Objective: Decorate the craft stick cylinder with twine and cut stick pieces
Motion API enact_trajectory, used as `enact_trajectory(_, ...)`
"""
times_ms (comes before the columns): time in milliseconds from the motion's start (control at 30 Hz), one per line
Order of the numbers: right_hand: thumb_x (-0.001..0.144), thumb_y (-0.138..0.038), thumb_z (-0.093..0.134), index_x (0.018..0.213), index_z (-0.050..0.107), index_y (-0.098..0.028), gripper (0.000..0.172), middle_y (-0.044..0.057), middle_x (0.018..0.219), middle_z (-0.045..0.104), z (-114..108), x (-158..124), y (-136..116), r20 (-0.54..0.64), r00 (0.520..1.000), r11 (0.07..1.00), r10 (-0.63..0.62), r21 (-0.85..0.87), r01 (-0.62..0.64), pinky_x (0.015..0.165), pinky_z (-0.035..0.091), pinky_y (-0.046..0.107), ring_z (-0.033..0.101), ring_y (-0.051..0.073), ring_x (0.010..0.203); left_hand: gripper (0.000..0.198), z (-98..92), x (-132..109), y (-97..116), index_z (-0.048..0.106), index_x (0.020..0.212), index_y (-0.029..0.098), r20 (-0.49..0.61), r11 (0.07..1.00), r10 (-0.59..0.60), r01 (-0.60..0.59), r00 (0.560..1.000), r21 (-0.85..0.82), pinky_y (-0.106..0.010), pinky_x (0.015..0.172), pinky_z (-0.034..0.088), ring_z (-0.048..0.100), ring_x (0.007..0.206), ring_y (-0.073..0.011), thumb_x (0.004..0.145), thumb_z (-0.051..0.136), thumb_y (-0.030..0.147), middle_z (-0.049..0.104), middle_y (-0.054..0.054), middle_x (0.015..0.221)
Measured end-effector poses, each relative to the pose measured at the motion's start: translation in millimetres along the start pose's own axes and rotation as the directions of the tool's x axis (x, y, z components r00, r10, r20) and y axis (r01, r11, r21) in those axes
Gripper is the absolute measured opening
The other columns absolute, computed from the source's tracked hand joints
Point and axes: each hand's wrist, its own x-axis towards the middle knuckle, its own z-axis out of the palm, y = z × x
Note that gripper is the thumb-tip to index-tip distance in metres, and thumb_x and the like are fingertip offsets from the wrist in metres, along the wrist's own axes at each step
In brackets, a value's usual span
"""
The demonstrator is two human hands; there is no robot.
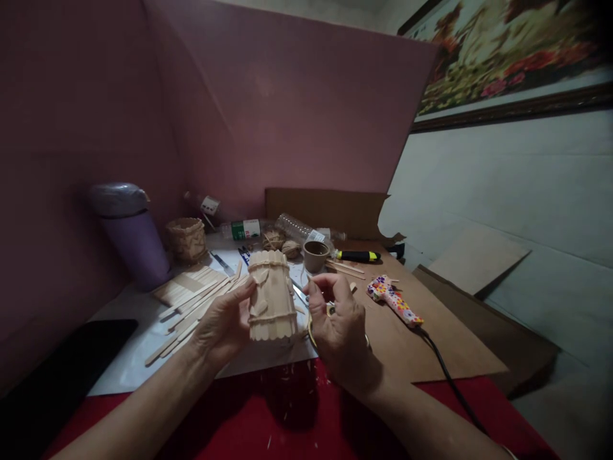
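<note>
My left hand (225, 319) is closed around the side of a craft-stick holder (272, 297), a round wooden holder made of upright sticks. Twine bands circle it near the top and bottom, and small leaf-shaped pieces sit on its face. Just right of it, my right hand (338, 319) is closed in a pinch, apart from the holder. Whatever lies between its fingertips is too small to make out. Behind and below that hand, scissors (300, 294) and a round yellowish rim (312, 335) are partly hidden.
Loose craft sticks (191, 313) lie on white paper at left. A floral glue gun (395, 301) with a black cord rests on cardboard (445, 351) at right. Behind stand a small cup (317, 255), twine balls (290, 248), plastic bottles (246, 229), a woven-looking pot (186, 239) and a purple tumbler (134, 243).
</note>
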Motion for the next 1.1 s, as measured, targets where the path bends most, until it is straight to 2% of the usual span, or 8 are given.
enact_trajectory(167, 0.094, -0.018, 0.046, 0.091, 0.054, -0.02, 0.008, 0.003, 0.081, 0.061, 2.5, -3.9, -2.5, -0.007, 0.997, 0.997, -0.077, 0.02, 0.077, 0.064, 0.048, 0.029, 0.059, 0.016, 0.071, 0.038, -2.2, -1.1, 1.8, 0.067, 0.105, 0.011, 0.093, 0.998, -0.028, 0.032, 0.995, -0.046, -0.048, 0.089, 0.054, 0.069, 0.097, -0.0335, 0.073, 0.071, 0.033, 0.075, -0.014, 0.089)
enact_trajectory(300, 0.094, -0.017, 0.047, 0.09, 0.054, -0.02, 0.009, 0.003, 0.081, 0.06, 3.9, -6.5, -2.0, 0.008, 0.993, 0.993, -0.115, 0.033, 0.114, 0.066, 0.05, 0.03, 0.059, 0.016, 0.073, 0.038, -1.4, -0.2, 2.1, 0.068, 0.105, 0.012, 0.155, 0.999, -0.041, 0.046, 0.987, -0.029, -0.048, 0.089, 0.054, 0.07, 0.096, -0.0336, 0.076, 0.068, 0.037, 0.075, -0.014, 0.087)
enact_trajectory(433, 0.094, -0.017, 0.05, 0.09, 0.056, -0.019, 0.007, 0.004, 0.082, 0.062, 3.2, -8.3, -2.2, 0.038, 0.988, 0.988, -0.151, 0.043, 0.15, 0.067, 0.05, 0.03, 0.059, 0.016, 0.076, 0.037, 2.5, 0.2, 0.0, 0.067, 0.108, 0.012, 0.132, 1.0, -0.013, 0.013, 0.991, 0.003, -0.045, 0.089, 0.054, 0.069, 0.096, -0.032, 0.079, 0.065, 0.035, 0.075, -0.014, 0.088)
enact_trajectory(533, 0.093, -0.014, 0.051, 0.089, 0.057, -0.019, 0.008, 0.004, 0.081, 0.063, 1.0, -8.9, -4.3, 0.102, 0.976, 0.981, -0.192, 0.022, 0.191, 0.066, 0.049, 0.03, 0.059, 0.016, 0.075, 0.041, 3.3, -1.0, -4.5, 0.067, 0.107, 0.011, 0.127, 0.998, -0.027, 0.019, 0.992, 0.065, -0.043, 0.086, 0.055, 0.069, 0.095, -0.0323, 0.078, 0.067, 0.04, 0.074, -0.015, 0.091)
enact_trajectory(733, 0.091, -0.01, 0.051, 0.087, 0.058, -0.017, 0.01, 0.006, 0.079, 0.064, -1.8, -10.2, -8.9, 0.144, 0.961, 0.97, -0.238, -0.021, 0.243, 0.067, 0.049, 0.031, 0.06, 0.017, 0.075, 0.03, 0.3, -3.1, -12.4, 0.068, 0.092, 0.015, 0.019, 0.995, 0.02, -0.022, 1.0, 0.097, -0.038, 0.069, 0.057, 0.07, 0.073, -0.0262, 0.068, 0.077, 0.031, 0.074, -0.009, 0.079)
enact_trajectory(900, 0.089, -0.01, 0.051, 0.082, 0.059, -0.018, 0.013, 0.004, 0.074, 0.063, -2.4, -11.3, -9.4, 0.211, 0.945, 0.952, -0.25, -0.123, 0.279, 0.062, 0.044, 0.03, 0.059, 0.017, 0.069, 0.03, 1.6, -3.1, -12.0, 0.068, 0.099, 0.016, 0.113, 0.99, 0.086, -0.098, 0.99, 0.105, -0.033, 0.068, 0.057, 0.07, 0.077, -0.0233, 0.072, 0.074, 0.029, 0.073, -0.007, 0.086)
enact_trajectory(1100, 0.088, -0.014, 0.047, 0.075, 0.059, -0.018, 0.018, 0.005, 0.068, 0.061, -3.5, -9.6, -7.7, 0.29, 0.909, 0.877, -0.3, -0.29, 0.382, 0.056, 0.04, 0.031, 0.054, 0.018, 0.063, 0.048, 10.0, -4.2, -14.6, 0.061, 0.114, 0.022, 0.087, 0.947, 0.198, -0.213, 0.976, 0.242, -0.027, 0.065, 0.054, 0.068, 0.083, -0.0205, 0.07, 0.078, 0.029, 0.071, -0.005, 0.099)
